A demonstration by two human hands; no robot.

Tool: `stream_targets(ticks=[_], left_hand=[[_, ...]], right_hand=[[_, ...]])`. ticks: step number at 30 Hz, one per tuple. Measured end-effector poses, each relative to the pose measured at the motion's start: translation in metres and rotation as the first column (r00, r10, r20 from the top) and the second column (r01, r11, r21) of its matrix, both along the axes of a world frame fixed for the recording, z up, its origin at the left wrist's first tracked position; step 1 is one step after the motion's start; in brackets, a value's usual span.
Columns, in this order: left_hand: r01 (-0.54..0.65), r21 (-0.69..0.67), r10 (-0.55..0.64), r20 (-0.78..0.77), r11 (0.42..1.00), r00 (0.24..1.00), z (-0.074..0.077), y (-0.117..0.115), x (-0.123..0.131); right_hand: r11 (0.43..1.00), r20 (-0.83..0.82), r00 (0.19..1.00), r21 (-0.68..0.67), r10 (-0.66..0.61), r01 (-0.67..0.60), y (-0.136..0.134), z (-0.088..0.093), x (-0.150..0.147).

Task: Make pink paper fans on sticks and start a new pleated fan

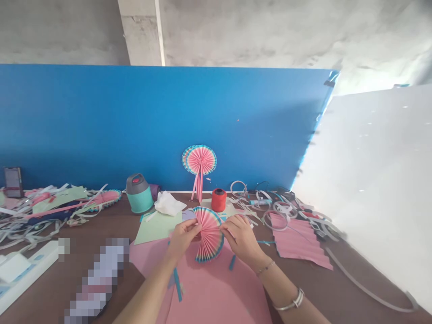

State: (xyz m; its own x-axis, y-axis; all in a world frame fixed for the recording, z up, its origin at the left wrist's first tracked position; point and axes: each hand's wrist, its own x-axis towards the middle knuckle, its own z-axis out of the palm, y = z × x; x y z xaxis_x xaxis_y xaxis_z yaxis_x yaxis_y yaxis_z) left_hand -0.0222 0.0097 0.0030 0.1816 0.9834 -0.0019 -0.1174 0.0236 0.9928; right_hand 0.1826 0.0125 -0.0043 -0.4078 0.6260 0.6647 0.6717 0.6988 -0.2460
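Note:
Between my two hands is a pleated paper fan [212,234], pink at its centre with cream and blue bands along the rim. It is spread into a half circle. My left hand [184,236] pinches it near the straight inner edge, thumb and fingers closed. At the curved outer rim on the other side, my right hand [240,236] has its fingertips pressed together on the fan's edge. Pink paper sheets [219,292] lie beneath, with blue paper strips [177,285] on them.
A finished-looking round fan [201,160] stands against the blue partition [101,121]. Before it are a red thread spool [219,200], crumpled tissue [169,203] and a teal-grey container [139,193]. Pleated pink paper [299,240] and tangled strips [283,209] lie right; a scrap pile [57,202] lies left.

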Motion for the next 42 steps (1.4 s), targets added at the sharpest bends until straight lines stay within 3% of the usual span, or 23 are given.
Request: stream_targets(ticks=[5,10,15,20,22,27,30,32,37,39,42], left_hand=[[-0.087,-0.031,0.088,0.022,0.996,0.996,-0.002,0.0,0.001],[-0.133,-0.057,0.135,0.036,0.989,0.99,-0.004,0.0,0.002],[-0.087,-0.037,0.089,0.074,0.996,0.993,-0.002,-0.001,0.006],[-0.067,-0.054,0.073,0.117,0.996,0.99,-0.004,-0.002,0.009],[-0.085,-0.079,0.096,0.156,0.993,0.983,-0.008,0.0,0.008],[-0.171,-0.166,0.21,0.252,0.971,0.945,-0.018,0.007,0.006],[-0.154,-0.201,0.213,0.313,0.967,0.925,-0.019,0.006,0.009],[-0.103,-0.195,0.167,0.349,0.975,0.922,-0.018,0.003,0.011],[0.134,-0.149,-0.084,0.304,0.98,0.949,-0.015,-0.005,0.019],[0.141,-0.152,-0.096,0.272,0.978,0.957,-0.017,-0.006,0.02],[0.147,-0.173,-0.091,0.297,0.974,0.951,-0.02,-0.006,0.02]], right_hand=[[1.0,0.006,1.0,-0.014,-0.021,0.021,-0.001,0.002,0.0],[0.979,-0.224,0.974,-0.194,0.018,-0.063,0.0,-0.005,-0.001],[0.856,-0.448,0.884,-0.502,-0.137,-0.122,0.003,-0.016,-0.008],[0.742,-0.651,0.75,-0.56,-0.118,-0.369,0.008,-0.022,-0.012],[0.722,-0.682,0.717,-0.567,-0.143,-0.395,0.01,-0.023,-0.01],[0.73,-0.733,0.648,-0.556,-0.206,-0.397,0.013,-0.025,-0.007],[0.751,-0.747,0.63,-0.538,-0.214,-0.383,0.013,-0.024,-0.008],[0.778,-0.744,0.638,-0.516,-0.2,-0.358,0.013,-0.022,-0.01],[0.835,-0.739,0.655,-0.455,-0.16,-0.309,0.008,-0.014,-0.011],[0.831,-0.731,0.67,-0.45,-0.131,-0.329,0.004,-0.011,-0.011],[0.779,-0.743,0.655,-0.49,-0.138,-0.392,-0.002,-0.004,-0.012]])
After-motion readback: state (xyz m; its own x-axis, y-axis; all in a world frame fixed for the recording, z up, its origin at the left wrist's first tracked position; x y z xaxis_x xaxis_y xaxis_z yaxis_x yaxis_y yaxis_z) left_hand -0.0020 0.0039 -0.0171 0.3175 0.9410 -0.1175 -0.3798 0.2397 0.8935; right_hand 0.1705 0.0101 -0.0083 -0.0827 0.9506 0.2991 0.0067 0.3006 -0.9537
